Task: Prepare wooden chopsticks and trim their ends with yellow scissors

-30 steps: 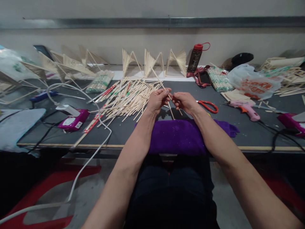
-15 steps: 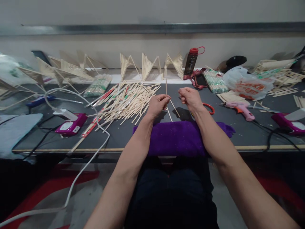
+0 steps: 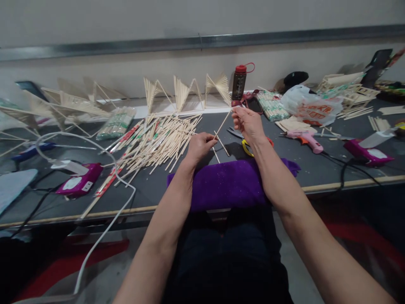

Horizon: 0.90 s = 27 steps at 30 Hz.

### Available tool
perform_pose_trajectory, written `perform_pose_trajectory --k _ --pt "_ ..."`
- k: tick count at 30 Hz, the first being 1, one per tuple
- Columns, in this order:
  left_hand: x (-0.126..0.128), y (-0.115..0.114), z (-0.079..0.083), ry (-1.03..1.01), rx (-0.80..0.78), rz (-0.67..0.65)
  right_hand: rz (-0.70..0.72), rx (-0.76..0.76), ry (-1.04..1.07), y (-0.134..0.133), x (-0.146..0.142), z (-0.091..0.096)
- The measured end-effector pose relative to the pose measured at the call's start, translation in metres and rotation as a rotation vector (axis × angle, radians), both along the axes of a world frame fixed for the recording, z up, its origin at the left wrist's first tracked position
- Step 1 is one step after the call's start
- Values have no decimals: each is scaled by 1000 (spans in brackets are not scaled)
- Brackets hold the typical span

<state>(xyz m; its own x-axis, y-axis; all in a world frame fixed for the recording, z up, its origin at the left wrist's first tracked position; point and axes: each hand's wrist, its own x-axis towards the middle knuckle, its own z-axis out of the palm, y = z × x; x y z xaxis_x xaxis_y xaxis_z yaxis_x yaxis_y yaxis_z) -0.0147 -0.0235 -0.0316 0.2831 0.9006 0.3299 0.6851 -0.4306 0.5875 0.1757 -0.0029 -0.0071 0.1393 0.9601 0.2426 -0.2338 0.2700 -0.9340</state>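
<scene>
A thin wooden stick (image 3: 223,123) slants between my two hands above the grey table. My left hand (image 3: 202,147) pinches its lower end between thumb and fingers. At its upper end my right hand (image 3: 249,123) has closed its fingers on the stick. Another wooden stick (image 3: 222,144) and the end of one more lie on the table just beyond my left hand. Scissors (image 3: 246,147) with yellow and red handles rest partly hidden under my right wrist. A folded purple cloth (image 3: 226,185) lies beneath my forearms at the table's front edge.
Left of my hands spreads a heap of loose sticks (image 3: 161,143). Fan-shaped stick structures (image 3: 186,93) stand along the wall beside a dark bottle (image 3: 239,84). A pink glue gun (image 3: 305,138) lies right; a white cable (image 3: 134,192) loops on the left.
My right hand has come to the stick's upper end and closed on it. The stick now leans to the right instead of standing nearly upright. The whole view has shifted slightly.
</scene>
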Motion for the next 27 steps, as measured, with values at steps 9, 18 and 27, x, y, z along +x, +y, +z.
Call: perform_pose_trajectory --k 9,18,27 --pt "4 -7 6 -96 -155 -38 -47 83 -267 3 -7 -11" --pt "10 -16 14 -519 -450 -63 -230 285 -1141 2 -18 -18" --pt "5 -19 20 -588 -560 -164 -88 131 -757 -3 -9 -12"
